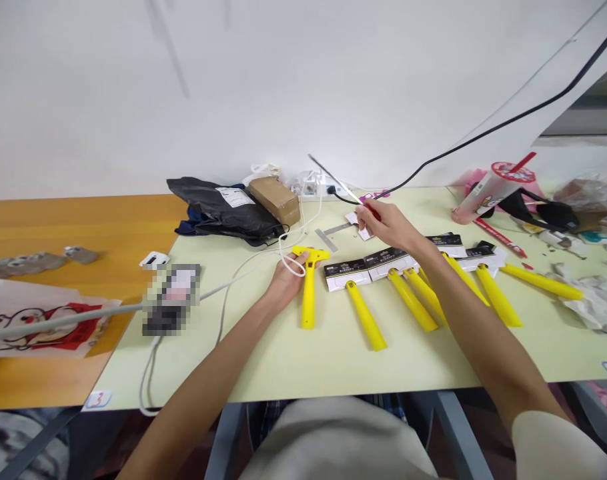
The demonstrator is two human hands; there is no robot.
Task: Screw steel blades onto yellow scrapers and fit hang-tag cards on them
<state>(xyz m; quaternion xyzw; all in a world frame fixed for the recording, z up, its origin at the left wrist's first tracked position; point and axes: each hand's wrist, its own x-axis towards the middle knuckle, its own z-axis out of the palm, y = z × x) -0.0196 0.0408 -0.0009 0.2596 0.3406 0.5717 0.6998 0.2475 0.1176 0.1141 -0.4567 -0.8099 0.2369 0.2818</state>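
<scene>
My left hand point(287, 277) is closed around the neck of a yellow T-headed scraper point(308, 293), whose handle points toward me. A loop of white cable point(285, 252) crosses in front of its head. My right hand point(391, 227) grips the red handle of a screwdriver point(341, 183), its long metal shaft tilted up and to the left, apart from the scraper. Several more yellow-handled scrapers point(366, 317) lie in a row to the right, with black-and-white packaging cards point(346, 272) at their heads. My right forearm hides part of that row.
A metal square point(328, 237) lies beyond the left hand. Behind are a black plastic parcel point(228, 210), a cardboard box point(275, 199) and a power strip point(311, 185). On the right stand a drink cup point(493, 193) and crumpled plastic point(593, 300). A blurred device point(172, 300) lies left.
</scene>
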